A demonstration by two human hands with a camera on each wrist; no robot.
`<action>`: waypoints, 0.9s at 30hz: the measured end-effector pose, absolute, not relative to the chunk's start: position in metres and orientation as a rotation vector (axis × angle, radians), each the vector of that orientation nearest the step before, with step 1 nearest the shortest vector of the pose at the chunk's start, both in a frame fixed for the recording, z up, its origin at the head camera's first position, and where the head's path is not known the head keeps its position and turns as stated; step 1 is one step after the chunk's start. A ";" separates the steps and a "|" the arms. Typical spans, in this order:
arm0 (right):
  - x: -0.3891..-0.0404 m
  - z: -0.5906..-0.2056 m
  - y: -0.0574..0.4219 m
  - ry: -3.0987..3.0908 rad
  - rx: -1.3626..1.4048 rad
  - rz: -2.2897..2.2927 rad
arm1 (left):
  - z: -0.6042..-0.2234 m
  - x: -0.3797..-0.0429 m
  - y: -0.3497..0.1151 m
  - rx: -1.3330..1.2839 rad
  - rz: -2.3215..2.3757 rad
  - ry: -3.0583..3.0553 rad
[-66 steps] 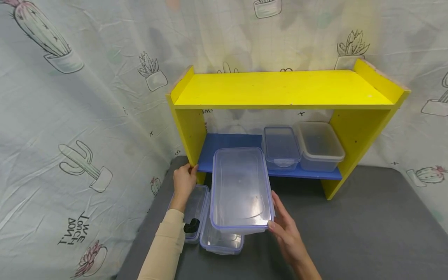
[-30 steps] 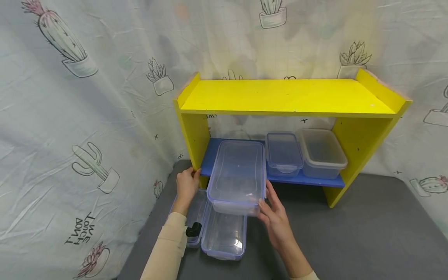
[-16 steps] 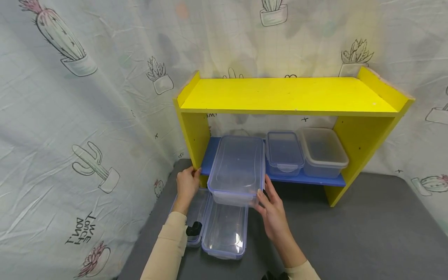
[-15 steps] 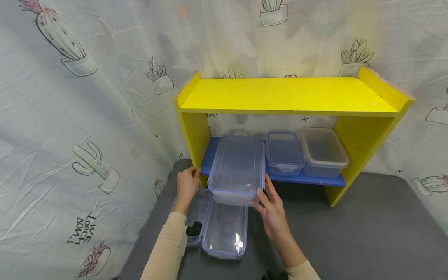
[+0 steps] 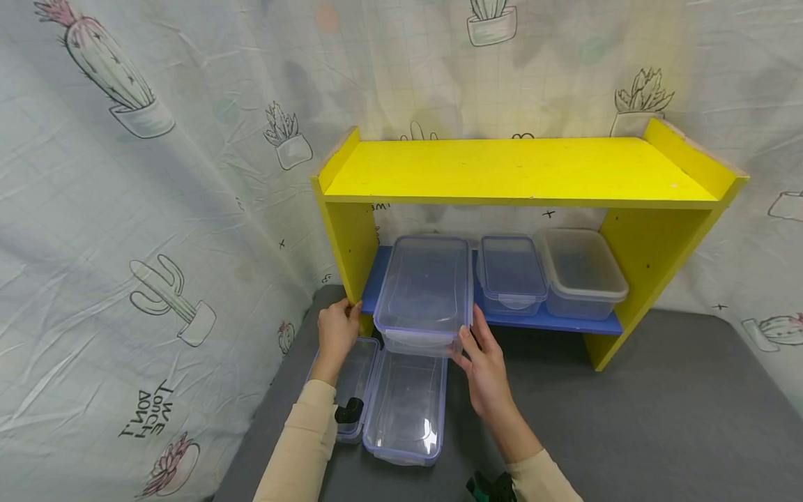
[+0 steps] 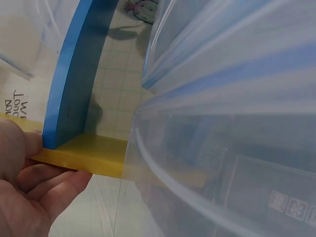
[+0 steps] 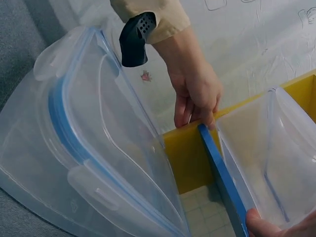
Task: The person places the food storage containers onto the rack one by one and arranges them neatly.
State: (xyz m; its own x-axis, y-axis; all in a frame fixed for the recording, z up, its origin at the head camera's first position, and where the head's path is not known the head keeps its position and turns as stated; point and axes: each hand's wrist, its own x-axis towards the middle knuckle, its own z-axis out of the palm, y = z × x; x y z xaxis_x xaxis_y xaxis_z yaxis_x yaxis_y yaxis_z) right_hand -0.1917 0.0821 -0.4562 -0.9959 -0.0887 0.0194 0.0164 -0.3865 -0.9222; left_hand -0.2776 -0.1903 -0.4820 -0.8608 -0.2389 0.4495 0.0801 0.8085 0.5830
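A large clear food container with a blue-rimmed lid sits partly over the blue lower board of a yellow shelf unit. Its front end sticks out past the board's edge. My right hand holds the container at its near right corner, thumb toward the front and fingers along the side. At the unit's left side panel, my left hand pinches the yellow edge beside the blue board. The left wrist view shows the left hand's fingers under that yellow edge.
Two more containers, one blue-lidded and one with a frosted lid, stand to the right on the blue board. Below, on the grey table, lie two clear containers, one in front and one partly under the left arm.
The large container has moved back and up in the head view, from in front of the shelf onto the blue board, with my right hand following. My left hand keeps its hold on the panel.
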 end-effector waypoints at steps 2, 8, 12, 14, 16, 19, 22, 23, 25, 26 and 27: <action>-0.193 -0.456 0.082 1.754 -0.074 -2.536 | -0.482 -0.278 -0.190 0.122 -0.829 -2.481; -0.185 -0.457 0.080 2.561 -0.189 -2.230 | -0.483 -0.276 -0.189 0.112 -0.847 -2.493; -0.180 -0.456 0.074 3.327 -0.714 -1.752 | -0.482 -0.277 -0.191 0.103 -0.844 -2.478; -0.179 -0.455 0.070 3.522 -1.011 -1.479 | -0.482 -0.277 -0.191 0.105 -0.836 -2.475; -0.178 -0.454 0.067 3.619 -1.184 -1.228 | -0.482 -0.277 -0.192 0.110 -0.833 -2.479; -0.177 -0.452 0.064 3.683 -1.223 -0.955 | -0.482 -0.277 -0.192 0.108 -0.832 -2.487; -0.175 -0.448 0.063 3.681 -1.129 -0.832 | -0.482 -0.277 -0.191 0.104 -0.836 -2.488; -0.175 -0.446 0.063 3.675 -1.098 -0.807 | -0.481 -0.277 -0.191 0.105 -0.835 -2.488; -0.175 -0.444 0.062 3.666 -1.060 -0.776 | -0.481 -0.277 -0.191 0.111 -0.833 -2.490; -0.176 -0.443 0.062 3.658 -1.048 -0.772 | -0.481 -0.276 -0.191 0.112 -0.835 -2.491; -0.177 -0.442 0.062 3.650 -1.030 -0.764 | -0.480 -0.276 -0.191 0.115 -0.834 -2.491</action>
State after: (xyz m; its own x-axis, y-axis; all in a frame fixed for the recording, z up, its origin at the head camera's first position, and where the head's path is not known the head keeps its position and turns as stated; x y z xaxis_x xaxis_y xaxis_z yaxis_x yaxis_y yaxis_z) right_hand -0.1767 0.0615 -0.4416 -0.6230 -0.3076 0.7192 -0.5702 0.8080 -0.1484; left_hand -0.2762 -0.1912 -0.4803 -0.8682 -0.2328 0.4383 0.0779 0.8083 0.5835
